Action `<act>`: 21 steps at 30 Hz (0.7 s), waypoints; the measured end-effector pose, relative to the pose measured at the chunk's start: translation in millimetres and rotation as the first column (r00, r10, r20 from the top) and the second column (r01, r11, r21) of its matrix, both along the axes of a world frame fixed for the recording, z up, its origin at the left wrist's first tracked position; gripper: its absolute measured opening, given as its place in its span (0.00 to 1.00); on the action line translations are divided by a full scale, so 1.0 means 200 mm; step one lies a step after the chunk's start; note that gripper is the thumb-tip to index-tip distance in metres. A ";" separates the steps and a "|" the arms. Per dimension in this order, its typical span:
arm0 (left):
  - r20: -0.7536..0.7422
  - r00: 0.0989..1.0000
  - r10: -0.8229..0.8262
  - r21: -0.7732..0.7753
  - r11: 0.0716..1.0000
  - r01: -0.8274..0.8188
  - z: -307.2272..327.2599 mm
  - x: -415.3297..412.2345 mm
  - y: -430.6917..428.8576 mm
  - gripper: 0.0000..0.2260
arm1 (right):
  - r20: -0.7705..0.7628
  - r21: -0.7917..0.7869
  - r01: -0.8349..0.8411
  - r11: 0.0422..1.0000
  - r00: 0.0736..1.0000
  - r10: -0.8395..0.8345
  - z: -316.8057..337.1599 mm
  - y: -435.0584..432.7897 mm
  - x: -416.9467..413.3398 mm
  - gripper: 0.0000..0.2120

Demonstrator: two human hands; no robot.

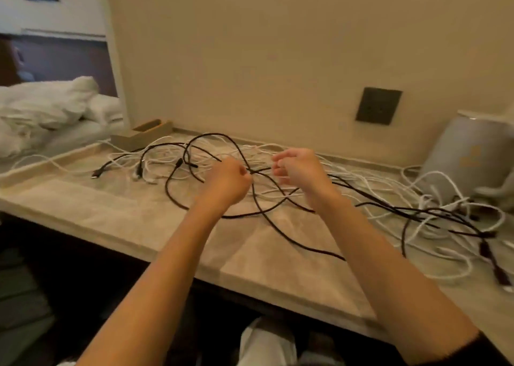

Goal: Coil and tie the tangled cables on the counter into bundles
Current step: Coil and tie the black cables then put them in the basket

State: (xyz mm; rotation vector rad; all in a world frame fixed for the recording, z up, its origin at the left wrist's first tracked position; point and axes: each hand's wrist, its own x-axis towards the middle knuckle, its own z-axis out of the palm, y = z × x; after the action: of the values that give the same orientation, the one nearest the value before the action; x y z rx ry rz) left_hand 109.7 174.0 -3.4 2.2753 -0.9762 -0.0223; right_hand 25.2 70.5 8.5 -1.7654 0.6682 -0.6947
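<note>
One grey kettle [467, 159] beside tangled cables [211, 134]

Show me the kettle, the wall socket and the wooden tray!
kettle [470, 157]: head view, middle of its pale body.
wall socket [378, 106]: head view, centre of the dark plate.
wooden tray [129, 141]: head view, its front wall.

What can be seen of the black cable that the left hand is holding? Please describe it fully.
The black cable is thin, matte and looks rubber-coated. The left hand pinches it above the counter; a short taut piece runs to the curled fingers of the right hand, whose grip is blurred. From the hands it loops loosely over the white cables and onto the stone-like counter. Its ends are lost in the tangle.
</note>
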 end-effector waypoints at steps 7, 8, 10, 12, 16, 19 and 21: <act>-0.012 0.937 -0.349 0.108 0.931 0.348 0.01 -0.41 -0.54 0.11 | -0.115 0.022 0.226 0.974 0.968 -0.223 -0.07 -0.48 -0.49 0.10; -0.044 0.911 -0.410 0.096 0.906 0.412 0.00 -0.47 -0.61 0.11 | -0.123 0.003 0.269 0.963 0.956 -0.266 -0.08 -0.54 -0.57 0.11; -0.052 0.866 -0.496 0.054 0.865 0.499 -0.01 -0.57 -0.71 0.09 | -0.118 -0.017 0.339 0.941 0.934 -0.338 -0.09 -0.64 -0.70 0.13; 0.015 0.817 -0.576 0.040 0.817 0.576 -0.03 -0.66 -0.81 0.10 | -0.091 -0.002 0.402 0.916 0.912 -0.401 -0.10 -0.72 -0.82 0.14; 0.238 0.684 -0.690 0.275 0.723 0.634 -0.08 -0.76 -0.97 0.18 | -0.122 -0.053 0.449 0.892 0.884 -0.452 -0.09 -0.79 -0.96 0.13; 0.249 0.686 -0.683 0.346 0.725 0.596 -0.10 -0.77 -1.04 0.12 | -0.205 -0.148 0.426 0.893 0.870 -0.449 -0.08 -0.81 -1.01 0.15; 0.199 0.698 -0.687 0.274 0.723 0.634 -0.10 -0.76 -1.06 0.09 | -0.284 -0.258 0.367 0.894 0.855 -0.433 -0.07 -0.82 -1.03 0.14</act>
State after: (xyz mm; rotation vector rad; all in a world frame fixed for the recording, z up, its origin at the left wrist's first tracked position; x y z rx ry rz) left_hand -41.9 -38.8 -23.0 1.9787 -2.0006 -0.0975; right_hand -181.0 -92.7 -6.2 -1.9688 1.2692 -0.7662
